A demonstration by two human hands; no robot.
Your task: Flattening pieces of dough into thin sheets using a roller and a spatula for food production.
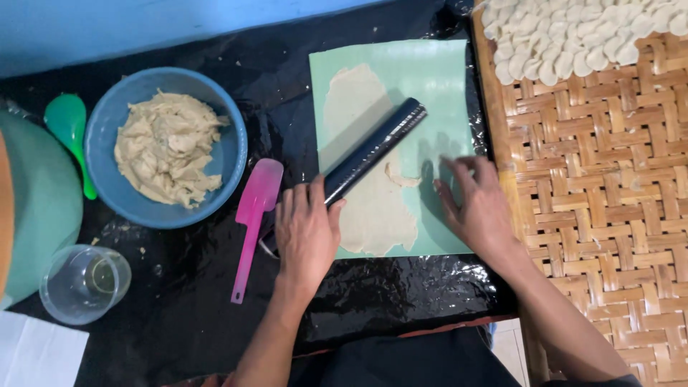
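Your left hand point(307, 233) is closed over the near end of one black roller point(374, 150), which lies slantwise across the single sheet of flattened dough point(373, 208) on one pale green mat point(423, 79). Your right hand point(476, 208) lies flat and open on the mat beside the dough — holding nothing, fingers spread. One blue bowl point(233, 154) of dough, one pink spatula point(252, 218), one green spoon point(66, 125) and one clear cup point(84, 283) sit left. The cut dough rounds point(573, 32) on the woven tray point(602, 186) overlap — too many to count surely.
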